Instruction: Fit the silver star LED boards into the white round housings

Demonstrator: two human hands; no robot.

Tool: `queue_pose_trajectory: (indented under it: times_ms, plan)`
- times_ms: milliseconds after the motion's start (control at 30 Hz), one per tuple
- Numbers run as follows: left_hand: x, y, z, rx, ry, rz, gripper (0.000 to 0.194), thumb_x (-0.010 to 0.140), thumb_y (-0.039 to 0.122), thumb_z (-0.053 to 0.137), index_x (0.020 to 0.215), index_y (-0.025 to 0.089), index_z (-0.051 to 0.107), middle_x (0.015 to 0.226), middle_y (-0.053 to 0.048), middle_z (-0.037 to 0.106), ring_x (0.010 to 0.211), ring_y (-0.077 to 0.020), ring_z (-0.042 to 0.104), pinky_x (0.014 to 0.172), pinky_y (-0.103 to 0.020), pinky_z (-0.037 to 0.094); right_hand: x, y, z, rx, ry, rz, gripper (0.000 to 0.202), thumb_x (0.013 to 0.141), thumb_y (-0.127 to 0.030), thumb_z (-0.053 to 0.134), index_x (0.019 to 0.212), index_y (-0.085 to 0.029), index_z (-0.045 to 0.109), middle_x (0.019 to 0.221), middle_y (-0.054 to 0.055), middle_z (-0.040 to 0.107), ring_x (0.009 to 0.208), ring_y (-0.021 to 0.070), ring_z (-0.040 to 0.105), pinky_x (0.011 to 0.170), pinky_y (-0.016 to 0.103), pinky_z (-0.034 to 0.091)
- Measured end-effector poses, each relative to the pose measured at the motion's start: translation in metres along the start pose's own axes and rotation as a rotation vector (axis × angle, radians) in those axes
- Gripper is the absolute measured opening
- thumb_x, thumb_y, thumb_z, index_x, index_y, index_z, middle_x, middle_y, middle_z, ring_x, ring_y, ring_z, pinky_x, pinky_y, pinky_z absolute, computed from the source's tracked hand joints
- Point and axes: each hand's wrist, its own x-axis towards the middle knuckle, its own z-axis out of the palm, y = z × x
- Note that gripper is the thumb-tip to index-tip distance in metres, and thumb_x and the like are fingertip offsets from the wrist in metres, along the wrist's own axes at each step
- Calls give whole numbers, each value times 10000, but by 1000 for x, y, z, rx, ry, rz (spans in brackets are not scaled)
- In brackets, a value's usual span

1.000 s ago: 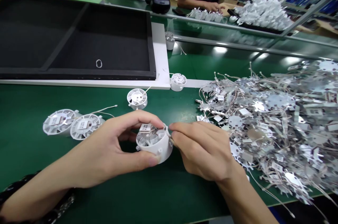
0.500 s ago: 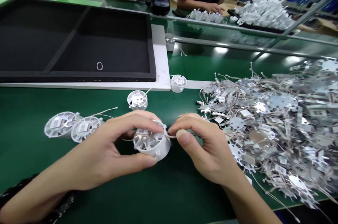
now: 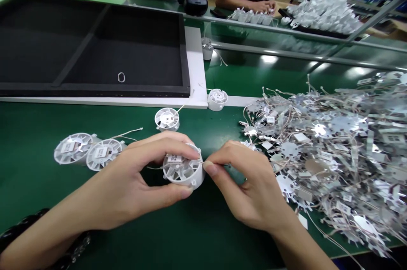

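My left hand (image 3: 136, 176) is closed round a white fan housing (image 3: 186, 172), fingers on its top rim and thumb low on its side. The housing is tilted, showing its vanes and a small labelled square part at the hub. At its right rim, my right hand (image 3: 241, 176) pinches a thin wire (image 3: 202, 162) between thumb and forefinger; the wire's far end is hidden. To the left lie two similar fan housings (image 3: 73, 148), touching each other, with wires trailing. Another white fan housing (image 3: 167, 119) sits just beyond my left fingers.
A heap of metal plates with wires (image 3: 318, 151) spreads over the right side. A black divided tray (image 3: 143, 89) on a white board (image 3: 197, 70) lies back left, with a housing (image 3: 218, 99) beside its corner. Beyond a metal rail, a co-worker's hands (image 3: 263, 6) handle white parts.
My right thumb and forefinger have closed together on the wire, close to the housing's rim. My left hand keeps its hold; the view has shifted slightly.
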Motion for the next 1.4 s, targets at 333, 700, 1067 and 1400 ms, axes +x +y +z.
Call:
queue_pose_trajectory:
  times_ms: [333, 700, 1067, 1400]
  plan:
    - [-2, 6, -5, -466, -147, -433, 359, 833, 408, 871, 1156, 402, 715, 1128, 49, 777, 868, -182, 784, 670, -186, 653, -3, 8, 0, -320, 53, -276, 185, 1028, -85, 538, 1089, -165, 693, 687, -1, 648, 575, 156, 495, 544, 329, 337]
    - [-3, 6, 2, -310, -70, -275, 346, 818, 359, 881, 1127, 438, 747, 1227, 78, 746, 1007, -181, 773, 743, -168, 658, -8, 12, 0, -222, 89, -326, 255, 916, 35, 576, 1052, -145, 697, 954, 82, 780, 745, 166, 661, 635, 300, 502]
    - [-5, 0, 5, -13, 34, 130, 356, 961, 337, 771, 1286, 441, 667, 1307, 78, 720, 1109, -149, 737, 883, -163, 633, -4, 9, -1, -298, 107, -369, 254, 901, 49, 547, 989, -163, 656, 858, 64, 758, 646, 154, 574, 559, 302, 432]
    - [0, -10, 5, 44, -13, 97, 313, 989, 325, 722, 1275, 437, 659, 1283, 82, 724, 1094, -143, 736, 795, -151, 624, -2, 13, 1, -246, 35, -256, 178, 953, 16, 586, 929, -117, 703, 846, 68, 752, 700, 171, 590, 617, 313, 461]
